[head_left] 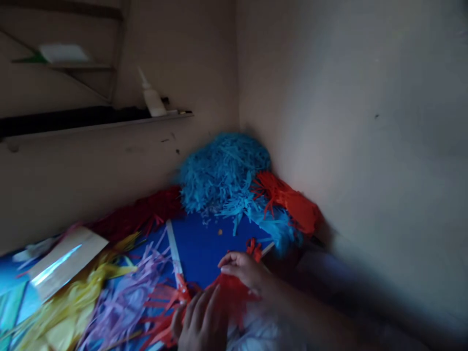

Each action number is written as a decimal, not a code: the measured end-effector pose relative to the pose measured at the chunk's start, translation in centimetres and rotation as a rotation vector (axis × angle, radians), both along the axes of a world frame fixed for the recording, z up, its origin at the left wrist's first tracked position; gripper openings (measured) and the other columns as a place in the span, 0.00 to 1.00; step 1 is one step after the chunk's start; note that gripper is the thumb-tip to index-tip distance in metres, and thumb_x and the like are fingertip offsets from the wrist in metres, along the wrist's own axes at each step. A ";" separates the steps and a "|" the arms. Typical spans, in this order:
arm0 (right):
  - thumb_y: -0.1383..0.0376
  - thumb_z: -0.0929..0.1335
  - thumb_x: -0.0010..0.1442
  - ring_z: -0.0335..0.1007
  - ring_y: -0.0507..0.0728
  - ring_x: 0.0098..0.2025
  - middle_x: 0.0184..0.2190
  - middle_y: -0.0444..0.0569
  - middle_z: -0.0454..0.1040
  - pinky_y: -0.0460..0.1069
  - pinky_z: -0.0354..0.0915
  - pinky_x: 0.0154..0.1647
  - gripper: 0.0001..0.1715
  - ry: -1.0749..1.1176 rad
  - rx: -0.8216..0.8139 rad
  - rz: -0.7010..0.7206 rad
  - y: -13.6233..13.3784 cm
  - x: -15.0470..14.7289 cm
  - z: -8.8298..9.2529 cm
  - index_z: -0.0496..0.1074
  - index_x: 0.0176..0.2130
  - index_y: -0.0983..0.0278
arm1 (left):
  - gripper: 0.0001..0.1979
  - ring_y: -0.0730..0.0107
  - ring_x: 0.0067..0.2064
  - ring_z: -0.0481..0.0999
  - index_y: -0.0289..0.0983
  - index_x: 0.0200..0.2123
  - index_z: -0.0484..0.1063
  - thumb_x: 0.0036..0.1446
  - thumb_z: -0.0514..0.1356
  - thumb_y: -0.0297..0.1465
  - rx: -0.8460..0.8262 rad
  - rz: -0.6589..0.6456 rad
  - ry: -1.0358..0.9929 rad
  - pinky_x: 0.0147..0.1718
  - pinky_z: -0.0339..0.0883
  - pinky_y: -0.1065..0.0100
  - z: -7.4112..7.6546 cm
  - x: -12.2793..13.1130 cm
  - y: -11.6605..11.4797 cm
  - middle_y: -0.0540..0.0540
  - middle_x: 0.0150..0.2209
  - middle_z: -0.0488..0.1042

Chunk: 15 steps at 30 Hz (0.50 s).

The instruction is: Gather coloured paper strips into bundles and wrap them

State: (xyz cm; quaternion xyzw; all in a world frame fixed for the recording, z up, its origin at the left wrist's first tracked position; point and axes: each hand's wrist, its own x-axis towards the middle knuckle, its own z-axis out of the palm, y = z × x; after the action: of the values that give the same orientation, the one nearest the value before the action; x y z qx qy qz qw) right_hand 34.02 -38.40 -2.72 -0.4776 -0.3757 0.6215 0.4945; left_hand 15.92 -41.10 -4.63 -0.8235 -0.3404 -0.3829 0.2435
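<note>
Head view: looks down into a dim corner where two pale walls (347, 122) meet; the whole picture is somewhat blurred.
Left hand: the left hand (203, 319) is at the bottom centre of the frame. Its fingers are stretched out and lie flat on the red fringed tissue paper (228, 292), spread rather than gripping.
Right hand: the right hand (243, 268) is just above and to the right of the left, its forearm running off to the lower right. The fingers are curled and rest on the upper edge of the same red paper. Through the blur I cannot tell whether they pinch it.
Red paper: it lies at lower centre under both hands, partly over the flat blue sheet (204, 243).
Blue sheet: it sits in the middle of the frame, with a narrow white strip (173, 246) along its left edge.
Corner heap: a light blue shredded-paper mound (223, 170) sits against the walls. An orange-red fringe bundle (292, 202) touches its right side.
Left side: a dark red fringe band (142, 209) runs along the wall. Below it lie lilac fringed paper (135, 287), yellow fringed paper (80, 292) and a tan card piece with a shiny stripe (62, 263).
Upper left: a white glue bottle (151, 97) stands on a dark wall shelf (73, 122).
</note>
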 end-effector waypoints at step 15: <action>0.47 0.78 0.39 0.69 0.53 0.33 0.28 0.43 0.74 0.50 0.62 0.43 0.29 0.012 0.078 -0.038 1.5 0.5 -0.9 0.76 0.33 0.65 | 0.11 0.64 0.40 0.76 0.41 0.43 0.74 0.57 0.58 0.29 -0.306 -0.013 0.099 0.46 0.60 0.61 -1.4 0.4 1.3 0.47 0.39 0.81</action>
State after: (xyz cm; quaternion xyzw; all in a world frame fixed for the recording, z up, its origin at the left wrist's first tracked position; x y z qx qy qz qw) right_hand 34.51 -36.87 -3.67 -0.4610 -0.3875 0.6000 0.5266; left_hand 16.30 -39.81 -6.01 -0.8710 -0.3769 -0.2872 0.1293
